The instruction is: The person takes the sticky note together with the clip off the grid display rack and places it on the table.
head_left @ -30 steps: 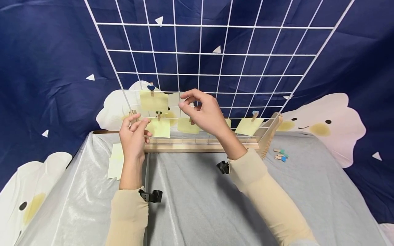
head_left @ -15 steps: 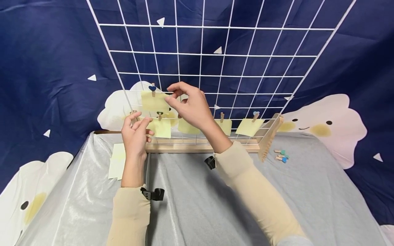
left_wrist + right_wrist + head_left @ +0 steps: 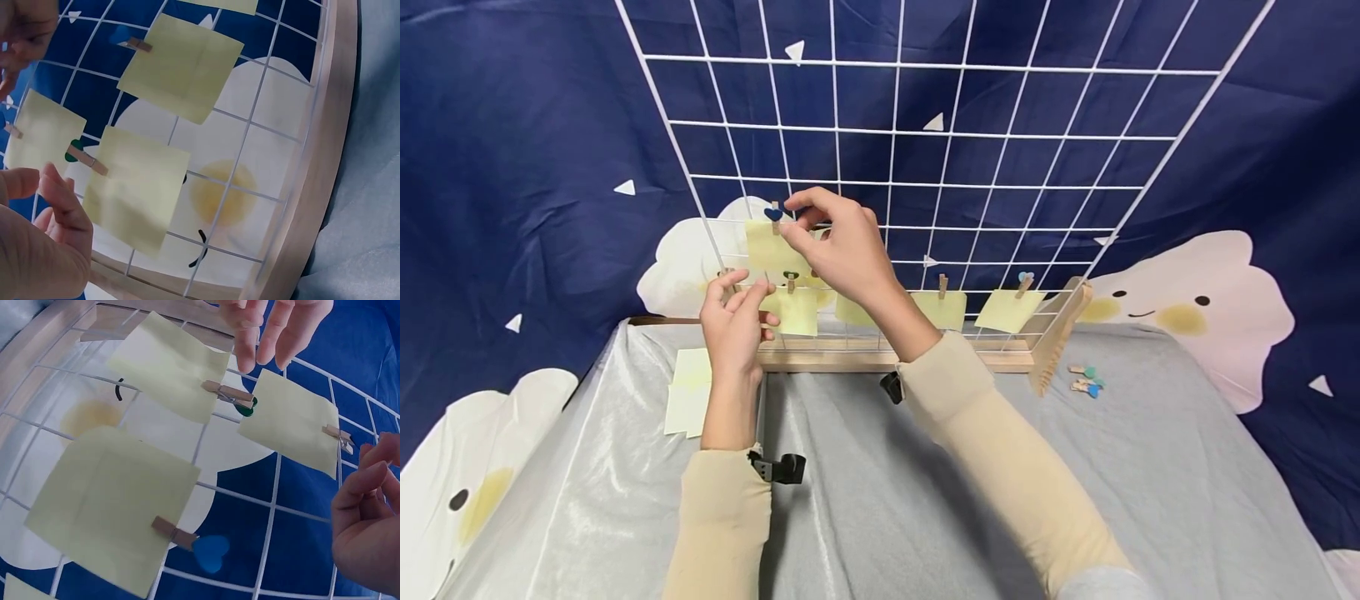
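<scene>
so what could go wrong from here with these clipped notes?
1. The right hand is right by the dark-blue-heart clip, the only clip visible on the upper note; a bump might drop the note.
2. The left hand is close to the green-heart clip and its note, so a stray move could knock that one askew.
3. The left forearm runs beside the loose notes and might sweep them.

Yellow note (image 3: 765,247) — clipped by blue-hearted peg (image 3: 773,215) — hangs on grid (image 3: 893,132).
</scene>
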A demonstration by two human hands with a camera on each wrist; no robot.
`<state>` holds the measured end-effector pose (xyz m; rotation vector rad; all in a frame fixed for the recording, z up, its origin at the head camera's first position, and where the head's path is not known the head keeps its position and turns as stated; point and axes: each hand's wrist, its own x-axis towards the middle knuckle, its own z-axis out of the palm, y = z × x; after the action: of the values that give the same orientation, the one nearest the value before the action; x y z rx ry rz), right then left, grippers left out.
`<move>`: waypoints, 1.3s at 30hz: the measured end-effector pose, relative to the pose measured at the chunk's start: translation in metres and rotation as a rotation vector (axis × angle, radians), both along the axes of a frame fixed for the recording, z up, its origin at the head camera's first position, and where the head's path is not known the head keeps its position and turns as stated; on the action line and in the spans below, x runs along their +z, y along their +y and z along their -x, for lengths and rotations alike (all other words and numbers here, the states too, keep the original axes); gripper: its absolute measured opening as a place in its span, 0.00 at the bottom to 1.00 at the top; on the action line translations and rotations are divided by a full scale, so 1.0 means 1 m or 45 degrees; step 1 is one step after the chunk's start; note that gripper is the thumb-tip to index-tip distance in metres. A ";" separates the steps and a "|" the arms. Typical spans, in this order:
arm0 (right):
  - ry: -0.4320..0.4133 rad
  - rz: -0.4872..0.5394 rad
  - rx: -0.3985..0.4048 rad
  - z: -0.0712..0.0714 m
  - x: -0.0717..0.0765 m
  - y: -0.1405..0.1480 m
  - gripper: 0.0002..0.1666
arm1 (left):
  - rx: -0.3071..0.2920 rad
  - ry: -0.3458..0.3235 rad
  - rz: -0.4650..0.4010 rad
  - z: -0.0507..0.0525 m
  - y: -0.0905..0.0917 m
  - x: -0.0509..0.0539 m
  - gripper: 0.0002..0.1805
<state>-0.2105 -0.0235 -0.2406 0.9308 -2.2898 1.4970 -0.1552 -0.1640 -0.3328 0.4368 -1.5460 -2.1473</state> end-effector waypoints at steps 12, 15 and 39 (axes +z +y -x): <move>0.055 -0.197 -0.102 -0.005 0.009 -0.014 0.21 | -0.030 -0.005 0.008 0.003 -0.001 0.000 0.18; 0.023 -0.253 -0.113 -0.005 0.010 -0.017 0.25 | -0.027 -0.005 0.002 0.003 -0.001 0.000 0.17; 0.146 -0.378 -0.216 -0.002 0.007 -0.023 0.16 | 0.043 0.112 -0.023 0.013 0.001 0.002 0.07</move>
<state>-0.2081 -0.0470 -0.2334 0.8436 -2.4763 1.0285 -0.1686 -0.1627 -0.3311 0.3662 -1.4619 -2.1276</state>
